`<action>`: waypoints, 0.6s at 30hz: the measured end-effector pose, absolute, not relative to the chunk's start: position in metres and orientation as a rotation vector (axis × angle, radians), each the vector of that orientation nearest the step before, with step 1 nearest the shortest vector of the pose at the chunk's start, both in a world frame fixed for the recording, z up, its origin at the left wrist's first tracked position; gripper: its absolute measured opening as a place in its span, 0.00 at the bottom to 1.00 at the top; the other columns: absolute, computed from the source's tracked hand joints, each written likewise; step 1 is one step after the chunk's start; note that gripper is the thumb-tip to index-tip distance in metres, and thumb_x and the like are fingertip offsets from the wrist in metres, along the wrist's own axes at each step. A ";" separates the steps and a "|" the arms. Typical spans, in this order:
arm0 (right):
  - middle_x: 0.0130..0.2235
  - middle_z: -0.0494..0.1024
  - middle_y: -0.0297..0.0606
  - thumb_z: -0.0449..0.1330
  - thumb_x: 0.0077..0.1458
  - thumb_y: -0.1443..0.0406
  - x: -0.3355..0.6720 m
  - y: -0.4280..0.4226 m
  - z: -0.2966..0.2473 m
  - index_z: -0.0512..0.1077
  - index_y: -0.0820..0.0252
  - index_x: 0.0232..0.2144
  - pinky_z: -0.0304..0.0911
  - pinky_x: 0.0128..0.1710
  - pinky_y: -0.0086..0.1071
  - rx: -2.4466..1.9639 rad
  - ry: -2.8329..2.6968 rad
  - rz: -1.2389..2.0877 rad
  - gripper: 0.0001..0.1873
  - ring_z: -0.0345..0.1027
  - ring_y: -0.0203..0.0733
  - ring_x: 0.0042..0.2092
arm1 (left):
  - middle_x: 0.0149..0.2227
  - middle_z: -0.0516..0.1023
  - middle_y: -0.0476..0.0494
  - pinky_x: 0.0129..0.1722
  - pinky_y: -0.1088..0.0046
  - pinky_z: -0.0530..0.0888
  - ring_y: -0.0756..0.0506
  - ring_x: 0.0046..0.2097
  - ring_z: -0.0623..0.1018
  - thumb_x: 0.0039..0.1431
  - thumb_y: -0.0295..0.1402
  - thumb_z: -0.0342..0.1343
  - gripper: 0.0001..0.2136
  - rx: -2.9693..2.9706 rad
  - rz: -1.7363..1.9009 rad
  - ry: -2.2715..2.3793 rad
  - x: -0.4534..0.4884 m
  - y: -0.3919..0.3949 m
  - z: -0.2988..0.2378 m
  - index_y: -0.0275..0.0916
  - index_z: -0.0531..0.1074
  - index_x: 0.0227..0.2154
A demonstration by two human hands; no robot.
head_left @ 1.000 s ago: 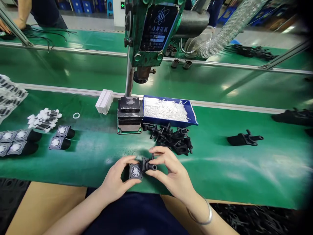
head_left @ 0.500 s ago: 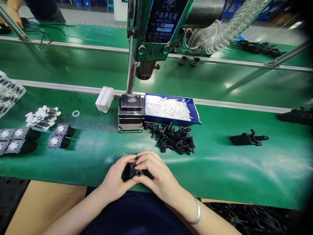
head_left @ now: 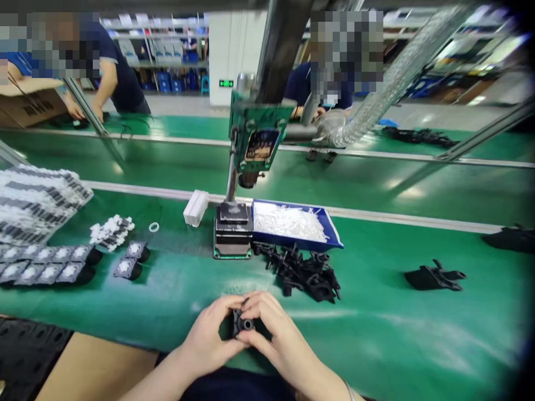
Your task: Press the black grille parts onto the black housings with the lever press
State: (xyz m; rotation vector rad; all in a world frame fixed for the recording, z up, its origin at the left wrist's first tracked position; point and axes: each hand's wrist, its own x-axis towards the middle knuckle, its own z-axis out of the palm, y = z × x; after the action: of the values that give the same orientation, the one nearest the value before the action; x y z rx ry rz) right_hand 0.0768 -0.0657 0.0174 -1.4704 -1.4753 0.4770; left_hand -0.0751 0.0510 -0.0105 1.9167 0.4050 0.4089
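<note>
Near the front edge of the green bench, my left hand (head_left: 213,335) and my right hand (head_left: 272,329) are closed around one black plastic part (head_left: 242,323). It has a flat flange and a short round spout with a hole, which faces me. The left fingers and thumb curve round its left side, and the right fingertips and thumb pinch it near the spout. Much of its body is hidden by the fingers. Beyond my hands lies a pile of black plastic fittings (head_left: 305,275).
Behind stands a green hand press (head_left: 254,139) over a metal block (head_left: 233,228). A blue tray (head_left: 338,244) holds white sticks. Leftward are fan-like motor units (head_left: 129,267), white-and-black pieces (head_left: 112,231) and a white ring (head_left: 154,226). An assembled black part (head_left: 434,277) lies right. Co-workers (head_left: 112,72) stand behind.
The view has tilted upward, so the bench appears lower and more of the room and co-workers shows. Both hands keep the same hold on the black part.
</note>
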 end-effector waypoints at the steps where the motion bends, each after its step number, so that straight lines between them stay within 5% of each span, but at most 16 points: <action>1: 0.41 0.74 0.37 0.62 0.62 0.61 0.077 -0.065 0.016 0.67 0.54 0.40 0.68 0.49 0.37 -1.469 -1.479 0.471 0.07 0.69 0.43 0.48 | 0.51 0.78 0.41 0.54 0.62 0.77 0.40 0.52 0.79 0.50 0.27 0.66 0.25 1.905 0.404 0.405 -0.074 0.051 -0.011 0.44 0.68 0.52; 7: 0.48 0.73 0.41 0.61 0.62 0.54 0.106 -0.057 0.058 0.67 0.53 0.45 0.71 0.50 0.37 -1.512 -1.622 0.297 0.13 0.69 0.44 0.51 | 0.46 0.79 0.44 0.47 0.68 0.78 0.43 0.46 0.80 0.54 0.30 0.66 0.19 2.017 0.591 0.249 -0.062 0.077 0.027 0.44 0.71 0.48; 12: 0.50 0.73 0.45 0.62 0.62 0.60 0.175 -0.018 0.173 0.69 0.55 0.47 0.67 0.56 0.50 -1.464 -1.547 -0.441 0.13 0.67 0.49 0.56 | 0.45 0.79 0.43 0.51 0.63 0.76 0.42 0.48 0.78 0.55 0.36 0.67 0.16 2.133 0.936 0.247 -0.018 0.146 0.098 0.42 0.74 0.46; 16: 0.59 0.68 0.48 0.61 0.62 0.57 0.227 0.042 0.280 0.65 0.62 0.56 0.70 0.50 0.34 -1.271 -1.398 -0.660 0.24 0.68 0.42 0.58 | 0.44 0.78 0.42 0.47 0.63 0.77 0.42 0.45 0.79 0.52 0.39 0.68 0.19 2.035 0.896 0.317 0.027 0.190 0.114 0.39 0.73 0.44; 18: 0.60 0.68 0.50 0.50 0.63 0.53 0.242 0.066 0.327 0.61 0.74 0.59 0.65 0.44 0.27 -1.229 -1.428 -0.749 0.32 0.66 0.41 0.59 | 0.42 0.78 0.42 0.44 0.64 0.78 0.42 0.42 0.80 0.51 0.40 0.69 0.19 2.030 0.861 0.301 0.043 0.201 0.109 0.38 0.72 0.43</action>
State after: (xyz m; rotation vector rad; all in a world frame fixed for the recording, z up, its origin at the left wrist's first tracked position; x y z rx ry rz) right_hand 0.2424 0.0665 0.3274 -1.2294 -1.4276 -0.7485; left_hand 0.0426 0.2006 0.1091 2.0300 0.3012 0.8610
